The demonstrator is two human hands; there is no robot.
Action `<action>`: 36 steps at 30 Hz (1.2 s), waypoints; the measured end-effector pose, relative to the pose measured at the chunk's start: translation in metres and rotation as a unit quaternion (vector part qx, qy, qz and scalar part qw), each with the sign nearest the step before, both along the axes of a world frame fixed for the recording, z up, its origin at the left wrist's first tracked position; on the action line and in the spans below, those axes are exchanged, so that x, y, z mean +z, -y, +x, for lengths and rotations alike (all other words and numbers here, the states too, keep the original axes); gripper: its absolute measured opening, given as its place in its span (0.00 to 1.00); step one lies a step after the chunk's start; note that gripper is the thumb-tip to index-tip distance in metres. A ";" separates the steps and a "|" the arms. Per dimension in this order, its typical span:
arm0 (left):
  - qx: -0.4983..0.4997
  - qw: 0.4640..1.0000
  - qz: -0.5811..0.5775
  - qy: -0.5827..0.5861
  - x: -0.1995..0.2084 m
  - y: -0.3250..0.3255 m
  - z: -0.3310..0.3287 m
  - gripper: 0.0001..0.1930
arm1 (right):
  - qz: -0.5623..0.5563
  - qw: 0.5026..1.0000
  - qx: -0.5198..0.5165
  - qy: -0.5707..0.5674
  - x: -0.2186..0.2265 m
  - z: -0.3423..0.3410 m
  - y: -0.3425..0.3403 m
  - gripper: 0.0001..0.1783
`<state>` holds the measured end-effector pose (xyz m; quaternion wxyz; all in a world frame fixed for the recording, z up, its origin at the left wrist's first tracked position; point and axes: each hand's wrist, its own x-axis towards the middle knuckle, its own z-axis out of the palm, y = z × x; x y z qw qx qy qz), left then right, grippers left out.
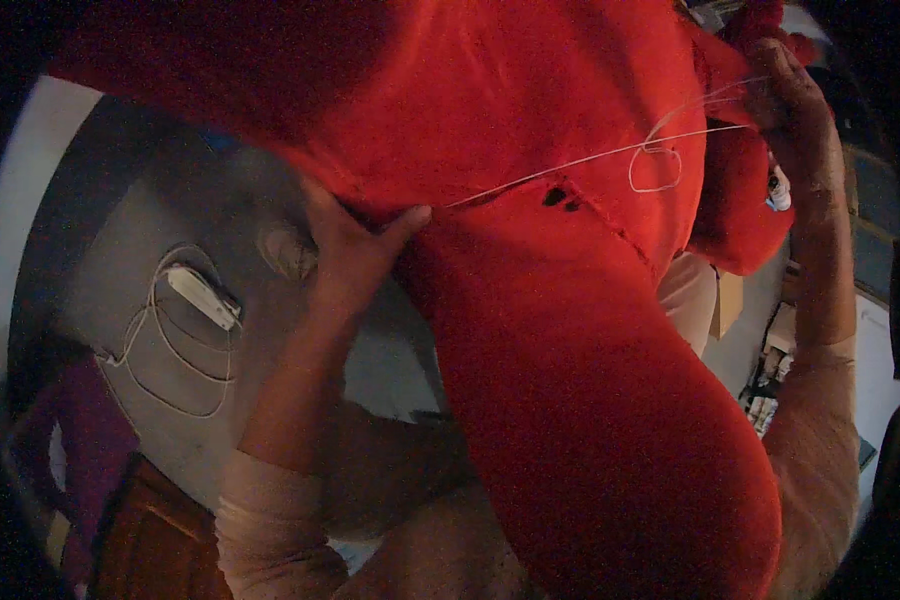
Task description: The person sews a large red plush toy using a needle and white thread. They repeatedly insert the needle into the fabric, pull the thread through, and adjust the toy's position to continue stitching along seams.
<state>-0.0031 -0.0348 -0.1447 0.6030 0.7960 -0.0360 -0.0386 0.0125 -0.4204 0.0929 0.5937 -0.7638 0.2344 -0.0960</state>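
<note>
A large, rounded piece of red cloth [590, 370] fills the middle, bulging as if stuffed. Across it runs a seam with a small dark gap [560, 198] in it. At the seam's left end, my left hand [355, 245] pinches the cloth, thumb on top and fingers behind, out of sight. White thread [580, 160] comes out of the seam by that thumb and stretches to the upper right, with a loose loop hanging from it. My right hand [798, 95] is raised there, its fingers closed on the thread. Whether it holds a needle too is hidden.
On the grey floor at left lies a white power strip [202, 295] with a looped cable. Purple cloth [95, 430] and a brown object [165, 530] are at lower left. A cardboard box [729, 303] stands behind the red cloth at right.
</note>
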 end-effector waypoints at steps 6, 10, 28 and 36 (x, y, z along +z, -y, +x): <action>-0.029 0.999 0.025 -0.025 -0.002 -0.003 0.006 0.56 | -0.216 0.970 0.028 0.107 0.083 0.000 0.056 0.13; -0.042 0.996 -0.008 -0.081 -0.005 -0.005 0.003 0.54 | -0.134 0.983 0.018 0.124 0.174 -0.034 0.145 0.09; 0.016 0.992 0.079 0.096 0.033 0.023 0.009 0.47 | -0.099 0.978 0.057 0.172 0.213 -0.206 0.026 0.10; -0.209 0.971 0.031 0.110 0.106 0.162 0.006 0.42 | -0.046 0.971 0.216 -0.090 0.142 -0.321 0.023 0.14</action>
